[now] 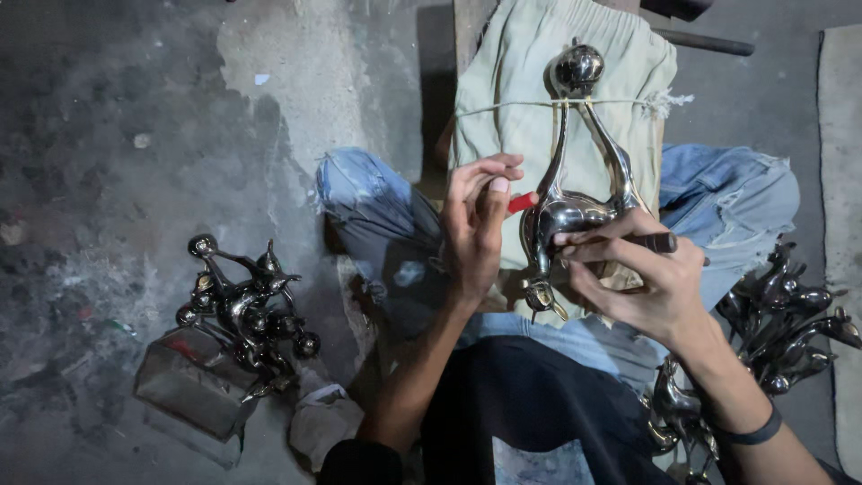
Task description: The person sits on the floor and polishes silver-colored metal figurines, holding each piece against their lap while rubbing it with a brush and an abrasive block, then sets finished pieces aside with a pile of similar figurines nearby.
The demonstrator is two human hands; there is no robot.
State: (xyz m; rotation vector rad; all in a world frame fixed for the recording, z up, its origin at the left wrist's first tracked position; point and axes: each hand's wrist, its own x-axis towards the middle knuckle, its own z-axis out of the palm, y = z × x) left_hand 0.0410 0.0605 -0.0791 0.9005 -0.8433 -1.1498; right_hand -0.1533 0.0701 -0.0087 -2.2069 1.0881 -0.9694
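I logged the shiny metal figurine (pixel 575 202) lying lengthwise on a pale cloth pad (pixel 521 81) over the person's lap, its ball-shaped end (pixel 577 69) pointing away from the person and a cord (pixel 512 106) crossing the pad just below the ball. The left hand (pixel 476 224) sat against the figurine's left side, fingers curled together, pinching a small red piece (pixel 520 203) at the fingertips. The right hand (pixel 642 278) was closed around a dark rod-like tool (pixel 651 242), held across the figurine's lower body and touching it. I noted a heap of similar figurines (pixel 247 314) on the floor at left, resting on a grey block (pixel 189 386). More figurines (pixel 790 314) lay at right, near the right forearm.
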